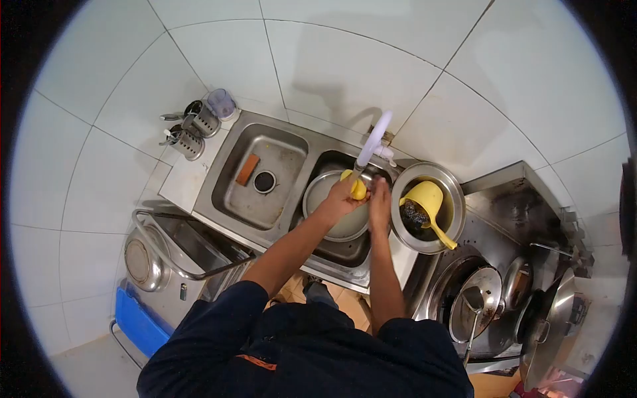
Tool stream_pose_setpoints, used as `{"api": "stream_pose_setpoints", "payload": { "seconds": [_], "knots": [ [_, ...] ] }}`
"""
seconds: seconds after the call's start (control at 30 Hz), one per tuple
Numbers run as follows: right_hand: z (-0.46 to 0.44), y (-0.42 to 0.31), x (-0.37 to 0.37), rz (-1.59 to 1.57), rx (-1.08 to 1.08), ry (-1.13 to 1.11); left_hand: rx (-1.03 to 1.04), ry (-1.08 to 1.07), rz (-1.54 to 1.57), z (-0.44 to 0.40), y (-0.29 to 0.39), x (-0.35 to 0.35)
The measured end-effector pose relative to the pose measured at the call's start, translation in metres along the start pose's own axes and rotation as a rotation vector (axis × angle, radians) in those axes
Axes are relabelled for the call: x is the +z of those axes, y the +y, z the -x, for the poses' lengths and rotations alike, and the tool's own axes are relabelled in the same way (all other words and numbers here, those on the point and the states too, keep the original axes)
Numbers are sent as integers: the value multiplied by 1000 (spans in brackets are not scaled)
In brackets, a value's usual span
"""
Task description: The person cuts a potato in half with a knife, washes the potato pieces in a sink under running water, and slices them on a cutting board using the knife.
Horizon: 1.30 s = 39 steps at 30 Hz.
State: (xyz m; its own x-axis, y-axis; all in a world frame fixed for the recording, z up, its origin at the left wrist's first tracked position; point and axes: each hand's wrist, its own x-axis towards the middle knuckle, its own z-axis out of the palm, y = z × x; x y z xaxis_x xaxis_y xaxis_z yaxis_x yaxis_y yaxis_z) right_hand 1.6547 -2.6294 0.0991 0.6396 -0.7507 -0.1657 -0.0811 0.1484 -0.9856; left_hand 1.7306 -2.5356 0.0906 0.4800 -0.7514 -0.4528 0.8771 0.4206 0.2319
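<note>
My left hand (343, 199) is closed around a small yellow thing (359, 190) that looks like a sponge; part of it is hidden by the fingers. Close beside it, my right hand (379, 204) has its fingers stretched out and somewhat blurred, with nothing visible in them. Both hands are over a round metal basin (338, 229) in the right sink bowl, which seems to hold cloudy water. Just above the hands hangs the spout of a pale faucet (373, 140).
In the left sink bowl (232, 209) lies an orange-brown block (247, 170) near the drain. A metal pot (452, 186) holding a yellow mug (424, 194) and a dark scrubber (413, 215) stands at right. Utensil holders (187, 144) stand left; a wok (464, 325) with a spatula lies lower right.
</note>
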Motion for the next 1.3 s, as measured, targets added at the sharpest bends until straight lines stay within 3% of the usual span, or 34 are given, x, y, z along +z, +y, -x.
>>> {"api": "stream_pose_setpoints", "payload": {
  "seconds": [0.03, 0.17, 0.23, 0.3, 0.37, 0.5, 0.57, 0.6, 0.67, 0.77, 0.93, 1.03, 1.1, 1.2, 1.3],
  "knots": [
    [5, 4, 11, -272, 174, -28, -8, 69, -64, -10, -3, -5],
    [22, -10, 36, -421, 329, 21, 203, 469, -483, -31, -9, -8],
    [17, 1, 44, -351, 380, 54, 289, 369, -813, -5, 0, 18],
    [9, 10, 58, -542, 176, 84, 384, 254, -965, 0, 5, 21],
    [7, 13, 63, -589, 103, 109, 412, 238, -714, 5, 4, 24],
    [8, 0, 72, -777, 163, 279, 461, 302, -267, 8, 7, 33],
    [16, -4, 75, -703, 119, 318, 534, 541, -539, 7, 6, 30],
    [15, 2, 76, -485, -51, 320, 566, 661, -677, 6, 4, 26],
    [9, 24, 78, -35, -380, 310, 455, 508, -596, 11, 9, 12],
    [13, 6, 78, -84, -113, 55, 228, 390, -404, 12, 8, -22],
    [-13, -5, 74, -503, 396, 7, 63, 473, -137, 3, -1, -40],
    [-9, -9, 65, -646, 374, -148, 87, 416, -270, -12, -1, -62],
    [1, -22, 74, -788, 385, 4, 180, 418, -508, -18, 2, -62],
    [3, -19, 71, -901, 407, 28, 266, 410, -113, 2, 9, -16],
    [-3, -3, 65, -665, 382, -139, 277, 437, -4, 3, 4, -15]
  ]
}}
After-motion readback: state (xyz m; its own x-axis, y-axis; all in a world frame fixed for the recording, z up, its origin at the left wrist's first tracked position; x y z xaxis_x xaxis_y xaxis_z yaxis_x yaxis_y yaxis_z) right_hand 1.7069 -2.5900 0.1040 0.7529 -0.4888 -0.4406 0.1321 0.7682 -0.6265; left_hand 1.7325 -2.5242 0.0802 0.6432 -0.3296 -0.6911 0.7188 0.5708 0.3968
